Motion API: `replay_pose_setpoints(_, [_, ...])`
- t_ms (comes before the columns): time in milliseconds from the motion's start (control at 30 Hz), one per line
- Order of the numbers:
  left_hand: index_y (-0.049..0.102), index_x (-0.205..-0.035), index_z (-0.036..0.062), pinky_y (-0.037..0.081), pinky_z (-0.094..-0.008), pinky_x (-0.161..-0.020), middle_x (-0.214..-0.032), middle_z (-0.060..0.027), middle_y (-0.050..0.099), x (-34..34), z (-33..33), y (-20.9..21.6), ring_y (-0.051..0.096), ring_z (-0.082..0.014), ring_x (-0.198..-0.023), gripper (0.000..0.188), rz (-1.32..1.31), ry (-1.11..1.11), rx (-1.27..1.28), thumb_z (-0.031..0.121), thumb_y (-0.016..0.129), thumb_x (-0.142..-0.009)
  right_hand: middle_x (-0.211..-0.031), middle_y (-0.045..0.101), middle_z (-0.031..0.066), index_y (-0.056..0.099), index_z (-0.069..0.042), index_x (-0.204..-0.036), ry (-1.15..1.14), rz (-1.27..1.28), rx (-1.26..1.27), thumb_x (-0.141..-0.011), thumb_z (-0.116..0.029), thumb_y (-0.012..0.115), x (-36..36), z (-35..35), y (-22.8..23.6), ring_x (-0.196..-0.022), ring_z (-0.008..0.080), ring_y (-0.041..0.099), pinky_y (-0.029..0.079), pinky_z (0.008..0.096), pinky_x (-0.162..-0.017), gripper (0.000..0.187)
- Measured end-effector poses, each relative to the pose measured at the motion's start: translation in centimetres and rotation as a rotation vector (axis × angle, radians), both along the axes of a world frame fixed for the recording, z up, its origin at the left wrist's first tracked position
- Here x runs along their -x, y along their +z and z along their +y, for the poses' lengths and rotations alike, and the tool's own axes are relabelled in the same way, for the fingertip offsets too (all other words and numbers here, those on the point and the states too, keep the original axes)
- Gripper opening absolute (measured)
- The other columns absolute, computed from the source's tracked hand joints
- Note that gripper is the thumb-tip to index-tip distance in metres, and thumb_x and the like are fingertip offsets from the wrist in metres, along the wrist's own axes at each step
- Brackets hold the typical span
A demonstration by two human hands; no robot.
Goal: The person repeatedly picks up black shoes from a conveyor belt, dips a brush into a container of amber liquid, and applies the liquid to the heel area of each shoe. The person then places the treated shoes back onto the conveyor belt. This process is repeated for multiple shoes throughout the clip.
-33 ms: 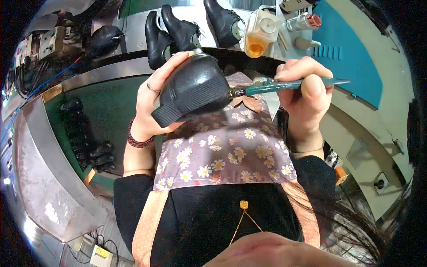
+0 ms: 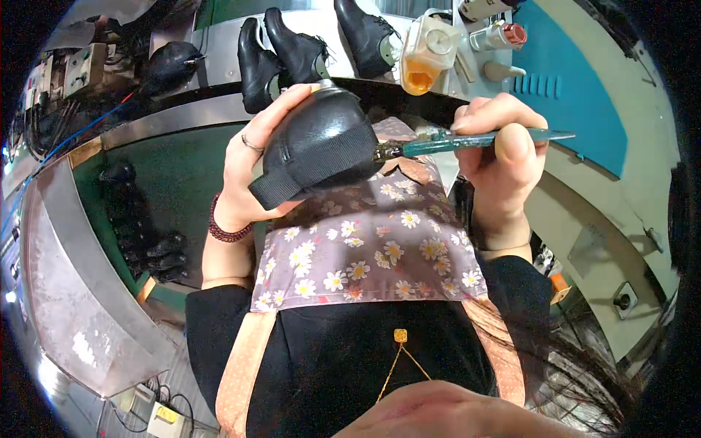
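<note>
My left hand (image 2: 244, 157) is wrapped round a black leather shoe upper (image 2: 318, 124) that is pulled tight into a rounded form. A ribbed black strap (image 2: 314, 168) runs across it, its loose end pointing toward my left wrist. In my right hand (image 2: 504, 150), thumb and fingers pinch a brush (image 2: 438, 144) with a translucent teal handle. The brush lies almost level, and its dark, wet-looking bristles touch the right-hand edge of the upper. The underside of the upper is hidden from view.
Several black lace-up shoes (image 2: 296, 47) stand on the far bench. Right of them is a translucent container (image 2: 431, 47) with amber liquid, then a red-capped bottle (image 2: 500, 36). A teal panel (image 2: 577, 87) is at the right. More black shoes (image 2: 164, 252) sit low on the left.
</note>
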State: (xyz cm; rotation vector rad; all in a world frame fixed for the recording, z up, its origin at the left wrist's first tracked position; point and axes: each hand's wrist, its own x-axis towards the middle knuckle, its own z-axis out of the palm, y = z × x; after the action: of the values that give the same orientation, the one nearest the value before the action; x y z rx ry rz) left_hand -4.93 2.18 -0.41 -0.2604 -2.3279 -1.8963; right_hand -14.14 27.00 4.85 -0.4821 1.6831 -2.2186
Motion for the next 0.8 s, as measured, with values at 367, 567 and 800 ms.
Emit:
replay_pose_setpoints(367, [0.048,-0.129,-0.0092,0.042,-0.0344,-0.099,-0.125,-0.0215,0.058,0.4,0.6,1.0,0.059,-0.0291,-0.115,0.070,0.042,-0.048,0.048,0.022,0.075,-0.072,-0.060,0.059,0.0024,0.069,0.001,-0.078,-0.004,-0.027,-0.121,-0.079,-0.021,0.069,-0.6,0.7,1.3,-0.054,0.0077,0.053,0.040,0.0232,-0.050,0.021])
replay_pose_setpoints(567, [0.050,-0.127,-0.0085,0.043,-0.0351,-0.098,-0.123,-0.0216,0.059,0.7,0.9,1.8,0.059,-0.0303,-0.114,0.067,0.020,-0.057,0.083,0.019,0.075,-0.071,-0.067,0.064,0.0078,0.069,0.002,-0.079,-0.034,0.165,-0.148,-0.074,-0.019,0.073,-0.3,1.4,0.9,-0.057,0.0115,0.056,0.042,0.0246,-0.052,0.022])
replay_pose_setpoints(800, [0.051,-0.126,-0.0081,0.043,-0.0363,-0.098,-0.123,-0.0227,0.059,0.5,0.9,2.0,0.059,-0.0325,-0.114,0.069,-0.001,-0.047,0.145,0.020,0.076,-0.068,-0.062,0.061,0.0085,0.065,0.006,-0.077,-0.101,0.471,-0.298,-0.077,-0.045,0.075,-0.6,1.1,1.7,-0.049,0.0115,0.048,0.032,0.0230,-0.045,0.051])
